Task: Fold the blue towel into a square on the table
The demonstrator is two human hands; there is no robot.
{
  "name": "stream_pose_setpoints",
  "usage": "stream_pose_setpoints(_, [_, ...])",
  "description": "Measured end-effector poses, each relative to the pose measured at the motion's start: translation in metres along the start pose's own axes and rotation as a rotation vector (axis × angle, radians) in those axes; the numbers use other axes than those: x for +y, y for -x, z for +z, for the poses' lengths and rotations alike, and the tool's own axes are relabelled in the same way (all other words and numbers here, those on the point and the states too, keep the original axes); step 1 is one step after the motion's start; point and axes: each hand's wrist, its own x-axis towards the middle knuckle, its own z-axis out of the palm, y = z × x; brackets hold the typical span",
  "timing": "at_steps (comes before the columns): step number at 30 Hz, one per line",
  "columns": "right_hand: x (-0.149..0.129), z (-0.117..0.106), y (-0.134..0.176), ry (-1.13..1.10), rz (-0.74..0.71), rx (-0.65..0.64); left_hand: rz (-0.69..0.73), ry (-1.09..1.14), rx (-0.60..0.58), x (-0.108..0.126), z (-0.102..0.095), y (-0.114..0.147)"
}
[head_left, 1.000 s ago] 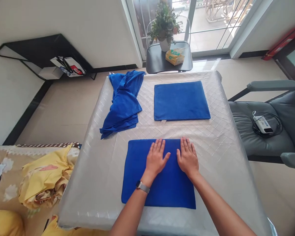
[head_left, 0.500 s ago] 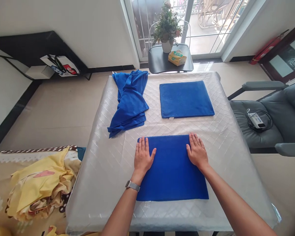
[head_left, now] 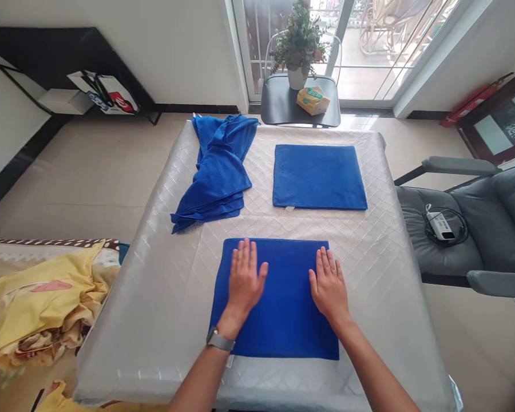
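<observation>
Head view: the near blue cloth (head_left: 283, 309) is laid flat on the surface (head_left: 377, 269), the open, empty left hand (head_left: 244, 280) placed over its left part and the equally open, empty right hand (head_left: 329, 286) over its right edge. A second blue cloth (head_left: 320, 177) is already laid flat at far right, while the rumpled blue fabric (head_left: 221, 171) at far left is judged undone. The near cloth's near left corner and part of a white tag (head_left: 229, 361) are covered by the left wrist (head_left: 230, 322), and the rumpled layers cannot be counted.
</observation>
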Motion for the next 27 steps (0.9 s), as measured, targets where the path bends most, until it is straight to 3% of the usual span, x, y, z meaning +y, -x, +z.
stream_pose_setpoints(5, [0.007, 0.012, 0.009, -0.036, -0.037, -0.014, 0.310, 0.143, -0.177, 0.111, 0.030, -0.002])
stream_pose_setpoints(7, [0.009, 0.013, 0.010, -0.043, -0.047, -0.020, 0.291, 0.156, -0.208, 0.130, 0.041, -0.003])
stream_pose_setpoints(9, [0.009, 0.013, 0.010, -0.050, -0.038, -0.026, 0.240, 0.141, -0.217, 0.132, 0.046, -0.002])
stream_pose_setpoints(16, [0.006, 0.013, 0.007, -0.112, 0.005, 0.003, 0.167, -0.006, -0.224, 0.081, 0.036, 0.014])
stream_pose_setpoints(23, [0.005, 0.013, 0.007, -0.122, 0.022, 0.009, -0.084, -0.172, -0.155, -0.010, 0.010, 0.030])
stream_pose_setpoints(27, [0.005, 0.014, 0.006, -0.089, 0.024, -0.012, -0.157, -0.165, -0.118, -0.055, -0.004, 0.044])
